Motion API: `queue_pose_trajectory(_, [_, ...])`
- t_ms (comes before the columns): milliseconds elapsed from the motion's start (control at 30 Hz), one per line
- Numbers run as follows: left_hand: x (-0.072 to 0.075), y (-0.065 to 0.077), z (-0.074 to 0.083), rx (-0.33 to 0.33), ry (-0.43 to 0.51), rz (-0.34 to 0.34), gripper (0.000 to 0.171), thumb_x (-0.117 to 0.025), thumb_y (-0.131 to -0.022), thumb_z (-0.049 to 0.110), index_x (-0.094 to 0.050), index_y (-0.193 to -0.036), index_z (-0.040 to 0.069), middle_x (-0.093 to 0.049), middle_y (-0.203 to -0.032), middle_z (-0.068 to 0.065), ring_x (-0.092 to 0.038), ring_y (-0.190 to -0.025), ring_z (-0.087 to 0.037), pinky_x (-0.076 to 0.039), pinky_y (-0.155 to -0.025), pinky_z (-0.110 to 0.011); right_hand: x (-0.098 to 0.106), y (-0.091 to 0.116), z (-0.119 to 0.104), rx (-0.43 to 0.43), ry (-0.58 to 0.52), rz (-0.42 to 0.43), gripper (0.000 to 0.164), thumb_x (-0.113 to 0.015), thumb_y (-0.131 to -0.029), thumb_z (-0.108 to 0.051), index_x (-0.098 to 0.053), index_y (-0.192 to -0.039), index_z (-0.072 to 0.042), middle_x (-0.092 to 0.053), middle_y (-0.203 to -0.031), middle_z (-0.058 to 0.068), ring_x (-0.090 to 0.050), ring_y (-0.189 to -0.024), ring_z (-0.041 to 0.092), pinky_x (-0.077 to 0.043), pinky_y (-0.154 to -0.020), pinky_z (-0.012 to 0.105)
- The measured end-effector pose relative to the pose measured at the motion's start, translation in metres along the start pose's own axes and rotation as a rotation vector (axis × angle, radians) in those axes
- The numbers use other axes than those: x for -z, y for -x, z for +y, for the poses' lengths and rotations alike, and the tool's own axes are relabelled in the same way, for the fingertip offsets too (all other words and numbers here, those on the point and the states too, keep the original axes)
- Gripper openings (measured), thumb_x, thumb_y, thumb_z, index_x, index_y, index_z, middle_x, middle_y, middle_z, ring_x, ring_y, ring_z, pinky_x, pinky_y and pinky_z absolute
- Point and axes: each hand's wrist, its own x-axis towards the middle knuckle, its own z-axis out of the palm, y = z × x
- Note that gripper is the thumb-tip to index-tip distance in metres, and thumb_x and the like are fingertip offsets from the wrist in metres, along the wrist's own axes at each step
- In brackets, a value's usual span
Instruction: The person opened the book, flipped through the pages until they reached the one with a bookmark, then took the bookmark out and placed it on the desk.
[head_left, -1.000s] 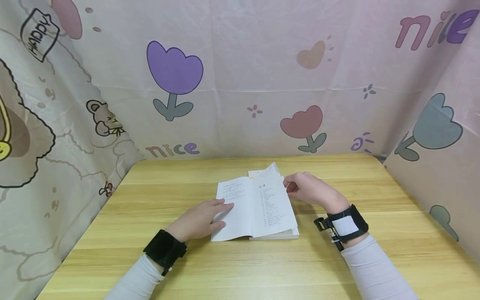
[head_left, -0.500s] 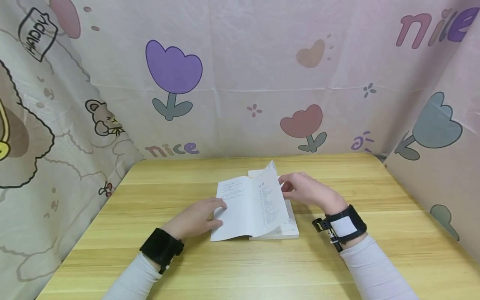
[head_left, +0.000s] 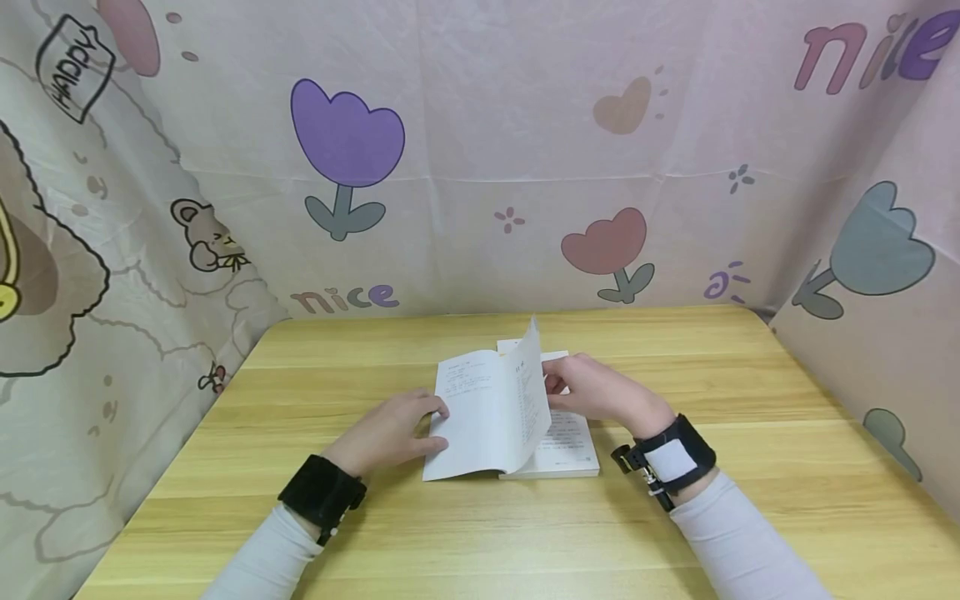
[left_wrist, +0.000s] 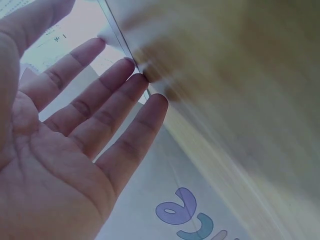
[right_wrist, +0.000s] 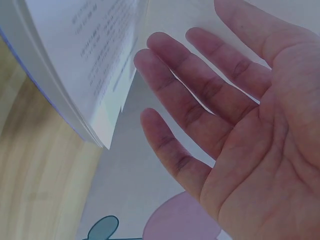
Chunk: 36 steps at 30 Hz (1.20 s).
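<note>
closest to the camera you've got two pale sleeves point(head_left: 258, 558), with a black wrist strap point(head_left: 322, 496) at the end of each, probably there to keep the wrist cams pointed at the palms. next up is the left hand point(head_left: 390, 433), relaxed and not clenched, thumb and fingers at the outer edge of the book's left page point(head_left: 472, 417). my guess is it sits there so that side stays flat and the book doesn't slide around. right hand point(head_left: 600, 387) is loose too, fingers slightly bent but not closed round anything, fingertips right by the free edge of a lifted page point(head_left: 531, 408). can't tell how firmly they touch it, but the sheet stands up between the two halves, so i'd guess the fingers are holding it off the thick stack below. the book point(head_left: 570, 454) itself lies open on the wooden table point(head_left: 480, 542), between the hands, fat block of pages on the right. way at the back there's a printed curtain point(head_left: 480, 100) with a purple tulip point(head_left: 347, 142), likely just hung as a backdrop.
</note>
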Motion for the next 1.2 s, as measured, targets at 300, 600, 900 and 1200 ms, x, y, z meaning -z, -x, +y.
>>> queue_pose_trajectory(300, [0.0, -0.002, -0.001, -0.021, -0.012, 0.001, 0.038, -0.073, -0.083, 0.04, -0.065, -0.111, 0.017, -0.061, -0.114, 0.001, -0.054, -0.098, -0.016, -0.046, -0.09, -0.034, -0.007, 0.0, -0.005, 0.001, -0.014, 0.003, 0.02, -0.069, -0.088, -0.014, -0.068, -0.108, -0.011, -0.065, -0.084, -0.01, -0.061, -0.08, 0.006, -0.052, -0.076, 0.026])
queue_pose_trajectory(600, [-0.001, -0.002, -0.003, -0.022, -0.009, 0.002, 0.034, -0.072, -0.084, 0.039, -0.065, -0.11, 0.019, -0.061, -0.109, 0.003, -0.054, -0.093, -0.016, -0.047, -0.086, -0.032, -0.014, -0.005, -0.008, 0.059, 0.007, -0.006, 0.014, -0.067, -0.089, -0.013, -0.066, -0.103, -0.011, -0.067, -0.089, -0.004, -0.063, -0.083, 0.007, -0.053, -0.076, 0.027])
queue_pose_trajectory(900, [0.001, -0.001, -0.004, -0.031, 0.013, 0.004, 0.032, -0.071, -0.085, 0.036, -0.065, -0.111, 0.018, -0.06, -0.108, 0.003, -0.054, -0.091, -0.018, -0.047, -0.081, -0.031, -0.02, -0.007, -0.013, 0.045, -0.039, -0.048, 0.027, -0.067, -0.091, -0.027, -0.067, -0.113, -0.011, -0.068, -0.095, -0.005, -0.062, -0.087, 0.008, -0.052, -0.079, 0.031])
queue_pose_trajectory(1200, [0.001, -0.002, -0.01, -0.065, 0.047, 0.017, 0.027, -0.069, -0.087, 0.033, -0.066, -0.11, 0.017, -0.06, -0.104, 0.004, -0.054, -0.089, -0.017, -0.047, -0.079, -0.03, -0.024, -0.008, -0.017, 0.055, -0.042, -0.052, 0.029, -0.067, -0.091, -0.026, -0.067, -0.116, -0.01, -0.068, -0.096, -0.004, -0.062, -0.088, 0.008, -0.052, -0.08, 0.031])
